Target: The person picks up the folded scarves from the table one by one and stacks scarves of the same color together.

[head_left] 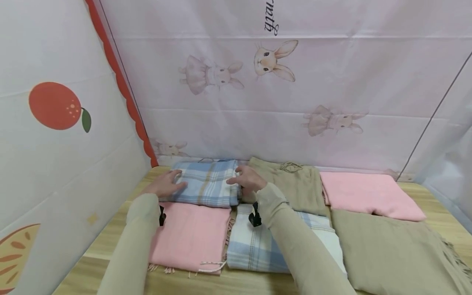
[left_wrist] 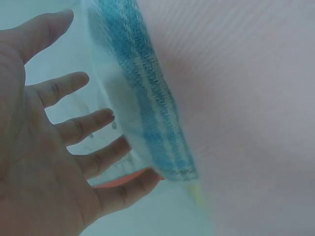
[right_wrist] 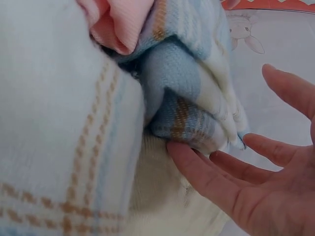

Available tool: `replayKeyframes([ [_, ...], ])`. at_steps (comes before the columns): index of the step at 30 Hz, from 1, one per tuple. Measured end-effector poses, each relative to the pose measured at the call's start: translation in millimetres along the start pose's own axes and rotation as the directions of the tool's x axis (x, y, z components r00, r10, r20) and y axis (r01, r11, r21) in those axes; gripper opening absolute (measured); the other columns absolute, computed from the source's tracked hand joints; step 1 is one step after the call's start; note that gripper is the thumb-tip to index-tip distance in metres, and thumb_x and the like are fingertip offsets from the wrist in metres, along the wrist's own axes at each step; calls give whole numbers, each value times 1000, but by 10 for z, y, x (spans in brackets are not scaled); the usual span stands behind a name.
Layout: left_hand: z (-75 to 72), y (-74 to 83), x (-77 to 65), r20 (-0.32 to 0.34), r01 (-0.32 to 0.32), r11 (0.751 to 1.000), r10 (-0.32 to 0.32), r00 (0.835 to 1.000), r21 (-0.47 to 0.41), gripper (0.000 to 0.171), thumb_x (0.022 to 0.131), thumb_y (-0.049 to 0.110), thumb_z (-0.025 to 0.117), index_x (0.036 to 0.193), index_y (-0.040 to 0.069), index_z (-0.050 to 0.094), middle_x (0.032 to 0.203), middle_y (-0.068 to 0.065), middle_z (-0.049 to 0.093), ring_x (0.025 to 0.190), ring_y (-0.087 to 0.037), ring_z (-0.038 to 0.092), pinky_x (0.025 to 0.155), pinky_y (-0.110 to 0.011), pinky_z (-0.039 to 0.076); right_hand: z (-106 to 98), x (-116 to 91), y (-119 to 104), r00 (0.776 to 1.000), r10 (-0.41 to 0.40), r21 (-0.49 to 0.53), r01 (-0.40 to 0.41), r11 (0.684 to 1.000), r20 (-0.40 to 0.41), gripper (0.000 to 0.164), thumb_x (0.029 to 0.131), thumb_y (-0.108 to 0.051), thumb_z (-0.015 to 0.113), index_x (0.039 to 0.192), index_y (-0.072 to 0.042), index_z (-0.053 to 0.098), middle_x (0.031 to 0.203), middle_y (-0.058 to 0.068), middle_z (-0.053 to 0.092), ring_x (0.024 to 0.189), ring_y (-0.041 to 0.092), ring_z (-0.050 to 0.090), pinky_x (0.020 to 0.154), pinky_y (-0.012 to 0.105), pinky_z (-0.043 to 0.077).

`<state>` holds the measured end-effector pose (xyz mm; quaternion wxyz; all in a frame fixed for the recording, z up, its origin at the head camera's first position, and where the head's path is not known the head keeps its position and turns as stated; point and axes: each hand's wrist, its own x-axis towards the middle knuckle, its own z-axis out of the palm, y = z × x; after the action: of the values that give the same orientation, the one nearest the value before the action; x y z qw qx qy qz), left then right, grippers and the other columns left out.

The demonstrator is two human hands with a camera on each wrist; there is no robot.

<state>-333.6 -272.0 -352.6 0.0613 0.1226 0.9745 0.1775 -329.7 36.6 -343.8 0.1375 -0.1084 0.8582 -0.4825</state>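
A folded blue-and-white plaid scarf point(head_left: 206, 180) lies at the back left of the table, tan stripes running across it. At its left edge is my left hand point(head_left: 164, 185), its fingers spread; the left wrist view shows the fingertips beside a blue woven edge point(left_wrist: 152, 108). My right hand point(head_left: 250, 179) is at the opposite edge. In the right wrist view, a fingertip of the right hand point(right_wrist: 266, 182) touches the lower layers of the folded plaid edge point(right_wrist: 184, 120). Neither hand pinches the cloth.
Other folded cloths lie close around: a pink one point(head_left: 191, 235) in front, a white-blue plaid point(head_left: 254, 246), a tan one point(head_left: 295, 184) to the right, another pink point(head_left: 368, 194) and a larger tan one point(head_left: 391, 246). A printed curtain point(head_left: 228, 131) hangs behind the wooden table point(head_left: 110, 250).
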Motion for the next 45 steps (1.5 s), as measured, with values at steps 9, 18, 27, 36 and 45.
replayKeyframes([
  [9,62,-106,86,-53,29,999,-31,998,-39,81,103,46,48,158,-7,21,157,-40,16,144,-57,16,109,-71,23,55,62,14,997,-71,-20,70,997,-11,68,94,-19,71,150,6,41,150,27,43,124,39,52,98,47,48],
  [18,157,-161,110,-18,106,985,-110,994,-132,85,104,51,45,160,-4,13,157,-41,8,144,-57,11,109,-72,21,111,90,6,998,-59,-44,61,997,28,75,93,-17,72,153,6,33,156,25,35,139,39,40,109,48,39],
  [27,160,-204,182,5,176,963,-179,984,-204,88,102,50,47,161,-2,9,159,-39,3,146,-55,7,111,-71,18,212,139,28,999,-34,-67,35,997,25,86,93,-18,74,157,7,22,160,27,27,145,39,32,112,48,35],
  [36,214,-200,242,33,176,963,-173,984,-205,94,98,45,56,160,-3,6,160,-38,5,146,-57,0,113,-69,13,279,167,50,999,-32,-19,33,999,34,99,91,-18,76,160,4,8,165,24,13,150,38,18,117,48,27],
  [45,303,-219,250,66,199,966,-190,980,-164,90,101,42,55,161,-2,5,159,-38,7,145,-59,2,111,-72,16,336,176,123,999,-5,47,3,999,44,102,91,-9,75,162,0,2,168,19,3,153,34,9,119,47,23],
])
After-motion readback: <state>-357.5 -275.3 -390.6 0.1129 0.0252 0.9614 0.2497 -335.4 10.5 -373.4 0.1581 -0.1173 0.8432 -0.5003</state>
